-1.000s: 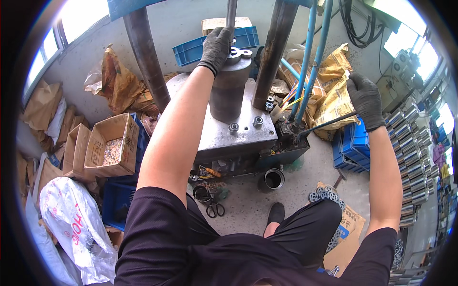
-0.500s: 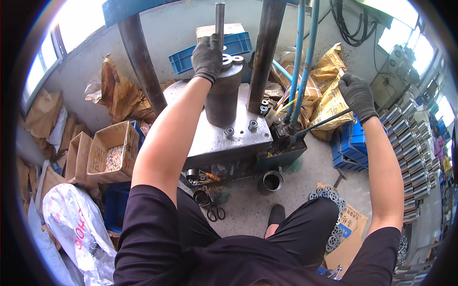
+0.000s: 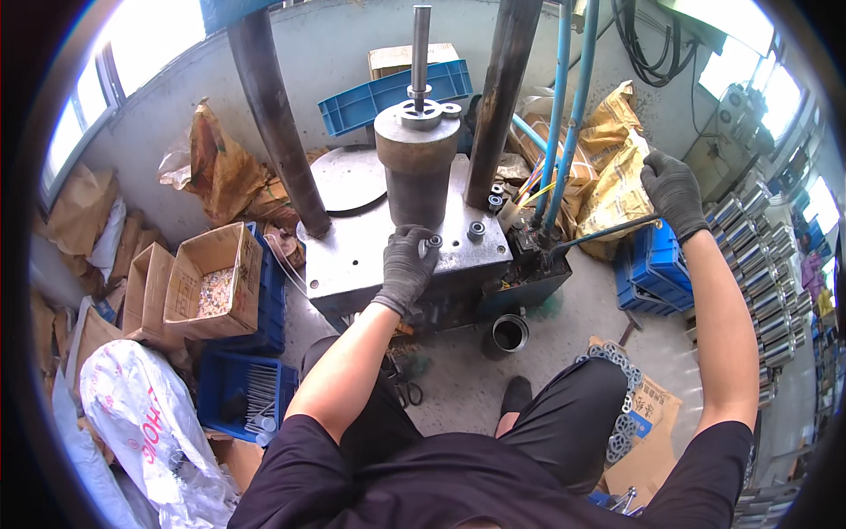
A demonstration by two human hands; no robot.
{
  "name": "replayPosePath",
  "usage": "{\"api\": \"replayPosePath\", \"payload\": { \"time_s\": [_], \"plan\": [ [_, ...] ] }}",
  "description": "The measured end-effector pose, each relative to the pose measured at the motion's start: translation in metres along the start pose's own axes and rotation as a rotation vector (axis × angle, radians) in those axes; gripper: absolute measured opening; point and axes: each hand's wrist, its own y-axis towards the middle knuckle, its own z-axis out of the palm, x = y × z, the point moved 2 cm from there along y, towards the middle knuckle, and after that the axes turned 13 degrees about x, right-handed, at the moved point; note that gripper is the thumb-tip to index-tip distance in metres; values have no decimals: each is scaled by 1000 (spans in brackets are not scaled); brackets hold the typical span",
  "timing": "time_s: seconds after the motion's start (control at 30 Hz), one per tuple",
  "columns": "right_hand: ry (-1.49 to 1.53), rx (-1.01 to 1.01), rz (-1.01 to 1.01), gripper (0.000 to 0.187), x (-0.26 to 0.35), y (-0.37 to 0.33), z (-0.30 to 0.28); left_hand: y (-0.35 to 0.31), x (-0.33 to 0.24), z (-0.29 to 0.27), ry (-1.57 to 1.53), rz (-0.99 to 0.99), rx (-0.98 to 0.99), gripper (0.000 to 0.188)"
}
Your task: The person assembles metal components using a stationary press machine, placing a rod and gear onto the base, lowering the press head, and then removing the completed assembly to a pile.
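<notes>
A fat round post (image 3: 418, 167) stands on the big metal table (image 3: 339, 260); to the right, a long bar (image 3: 608, 231) ends by the right hand (image 3: 675, 196), and at the table's near edge the left hand (image 3: 408, 269) touches a small ring (image 3: 435, 241). Getting hold of that ring looks like the step now, and the next move seems to need a snug pinch. The left glove hides part of the ring, and both hands' fingertips are hard to see, so I can't tell if either is clamped.
</notes>
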Motion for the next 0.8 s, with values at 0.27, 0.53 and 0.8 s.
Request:
{"api": "replayPosePath", "payload": {
  "time_s": [0.27,0.53,0.8],
  "plan": [
    [102,19,-107,14,1,-55,-7,11,9,12,211,94,98,17],
    [-284,337,-433,10,34,-175,-3,19,22,18,277,199,81,8],
    [259,215,-598,31,166,-184,17,-6,-11,10,-263,216,16,20]
  ]
}}
